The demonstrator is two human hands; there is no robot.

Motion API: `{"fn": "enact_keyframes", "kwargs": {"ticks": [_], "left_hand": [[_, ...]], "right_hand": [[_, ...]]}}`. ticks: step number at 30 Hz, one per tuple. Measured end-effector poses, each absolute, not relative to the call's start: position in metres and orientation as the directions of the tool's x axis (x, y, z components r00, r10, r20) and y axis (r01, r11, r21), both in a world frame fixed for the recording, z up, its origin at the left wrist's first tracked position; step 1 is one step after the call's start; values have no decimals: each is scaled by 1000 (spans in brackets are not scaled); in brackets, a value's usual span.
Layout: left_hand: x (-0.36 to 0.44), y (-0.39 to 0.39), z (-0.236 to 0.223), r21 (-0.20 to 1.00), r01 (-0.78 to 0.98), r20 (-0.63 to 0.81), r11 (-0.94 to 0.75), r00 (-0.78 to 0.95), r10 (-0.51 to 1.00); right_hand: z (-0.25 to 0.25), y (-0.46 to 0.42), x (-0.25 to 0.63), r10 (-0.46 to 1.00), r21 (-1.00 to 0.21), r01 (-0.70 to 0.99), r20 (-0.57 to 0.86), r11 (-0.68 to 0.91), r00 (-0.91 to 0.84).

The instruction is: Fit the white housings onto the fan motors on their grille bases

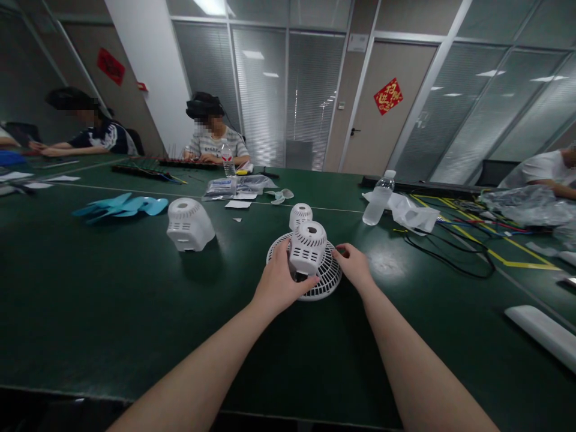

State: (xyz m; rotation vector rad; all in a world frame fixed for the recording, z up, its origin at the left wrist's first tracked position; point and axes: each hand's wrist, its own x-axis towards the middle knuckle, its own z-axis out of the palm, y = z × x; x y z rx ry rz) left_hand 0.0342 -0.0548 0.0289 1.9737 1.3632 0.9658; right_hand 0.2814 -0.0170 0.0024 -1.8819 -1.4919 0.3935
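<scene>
My left hand (279,279) is wrapped round a white vented fan motor housing (308,249), thumb along its lower front and fingers at its left side. The housing sits over a round white fan grille (330,282) lying on the table; whether they touch is hidden. At the grille's right rim my right hand (354,267) is closed, thumb and fingers pinching the edge. Just behind stands a smaller-looking white vented housing (300,214), partly covered by the front one. Another white motor housing (189,225) stands apart to the left.
Blue fan blades (121,206) lie at the left. Water bottles (380,198) and plastic bags (238,187) stand or lie further back. Black cables (450,258) and yellow tape are at the right, near a long white piece (542,333). Several people sit round the table (135,318).
</scene>
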Motion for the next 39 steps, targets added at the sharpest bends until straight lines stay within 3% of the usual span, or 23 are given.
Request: {"fn": "enact_keyframes", "kwargs": {"ticks": [10, 25, 39], "left_hand": [[38, -46, 14, 738, 611, 280, -287, 110, 954], [36, -37, 8, 735, 643, 336, -215, -69, 939], [21, -31, 22, 835, 539, 181, -110, -79, 980]], "right_hand": [[-4, -14, 264, 957, -712, 702, 213, 15, 196], [-2, -20, 266, 912, -691, 721, 263, -50, 315], [-11, -16, 278, 893, -779, 622, 217, -85, 395]]}}
